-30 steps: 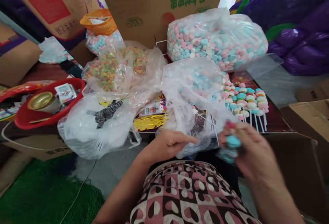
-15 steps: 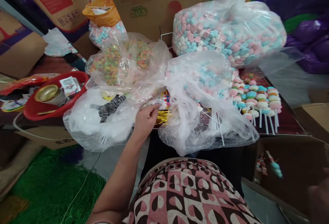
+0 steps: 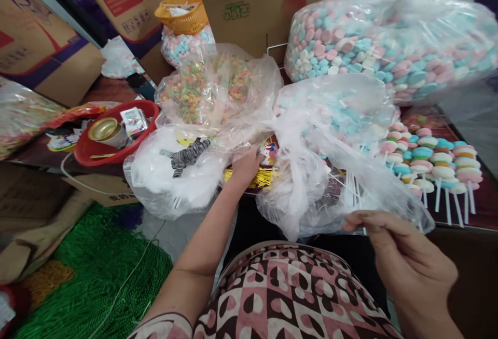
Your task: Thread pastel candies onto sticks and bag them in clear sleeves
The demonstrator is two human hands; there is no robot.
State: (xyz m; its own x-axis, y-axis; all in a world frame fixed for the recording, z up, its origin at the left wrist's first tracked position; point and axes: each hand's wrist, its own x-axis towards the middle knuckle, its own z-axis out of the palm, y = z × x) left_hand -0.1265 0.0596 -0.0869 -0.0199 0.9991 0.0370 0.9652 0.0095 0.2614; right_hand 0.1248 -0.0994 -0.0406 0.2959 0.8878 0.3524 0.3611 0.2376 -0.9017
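My left hand (image 3: 246, 168) reaches in at the edge of a clear plastic bag, its fingertips beside a small printed packet (image 3: 268, 151). Most of its fingers are hidden, so their grip is unclear. Gold twist ties (image 3: 263, 177) lie just under that hand. On the right, my right hand (image 3: 412, 258) hovers before the front edge of the table, thumb and fingers curled together, with nothing visible in them. Behind it is an opened plastic bag (image 3: 334, 103) of pastel marshmallows, with white sticks (image 3: 352, 188) at its front. Marshmallow skewers (image 3: 443, 165) lie to the right.
A large bag of marshmallows (image 3: 330, 43) stands at the back right. Left of it sits a bag of ring-shaped candy (image 3: 190, 92). A white-filled bag (image 3: 155, 173), with a grey striped cloth piece (image 3: 190, 154), lies at front left. Further left is a red basin (image 3: 87, 154).
My right hand has come up from the box at lower right to the table's front edge. My left hand has reached further in beside the packet. The view has shifted.
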